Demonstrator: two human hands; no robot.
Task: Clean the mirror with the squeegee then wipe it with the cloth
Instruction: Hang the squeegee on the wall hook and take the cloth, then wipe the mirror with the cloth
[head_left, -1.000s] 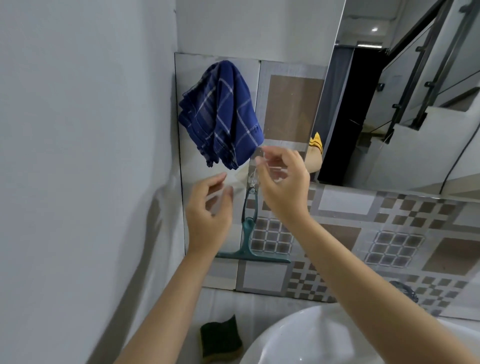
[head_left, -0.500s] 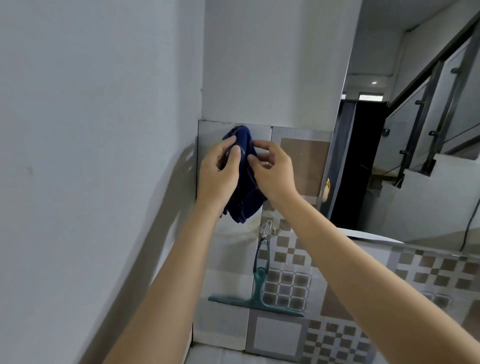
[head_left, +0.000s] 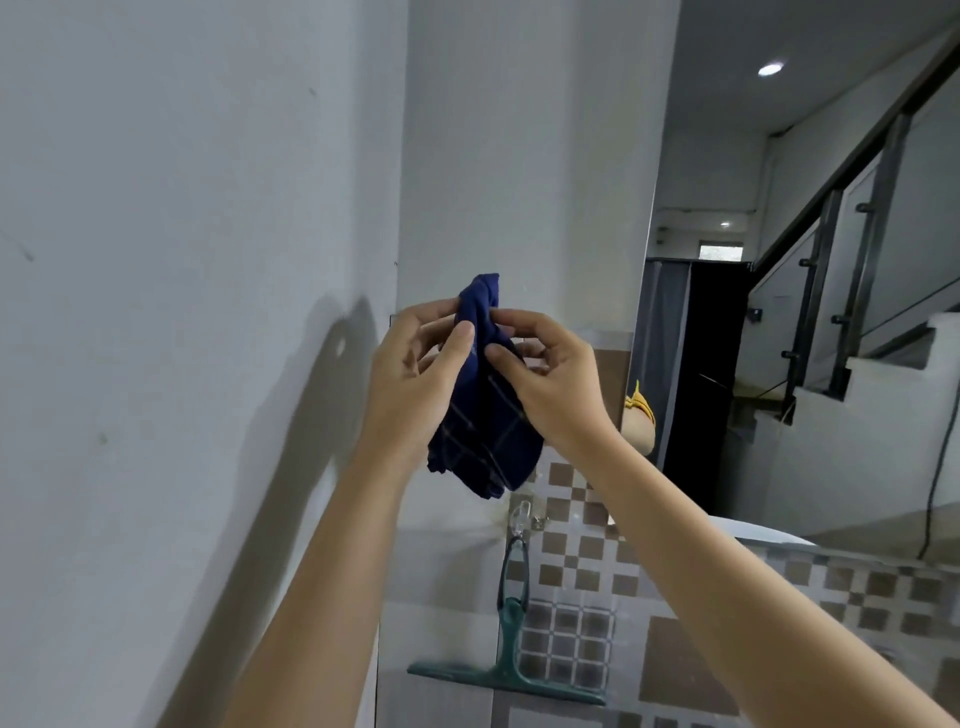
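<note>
A: The picture is evenly bright, with soft and cool light. On the plain grey-white wall (head_left: 156, 312) at the left lies a broad, soft shadow of the raised arms, so the light seems to come from the right.

B: In the large frameless wall mirror (head_left: 779, 312) I see round white ceiling lamps (head_left: 770, 68) reflected, small and a little blown out. There is no strong glare.

A: The wide lens bends straight lines near the edges. The dark blue checked cloth (head_left: 485, 415) is slightly soft, and its pattern is dim.
</note>
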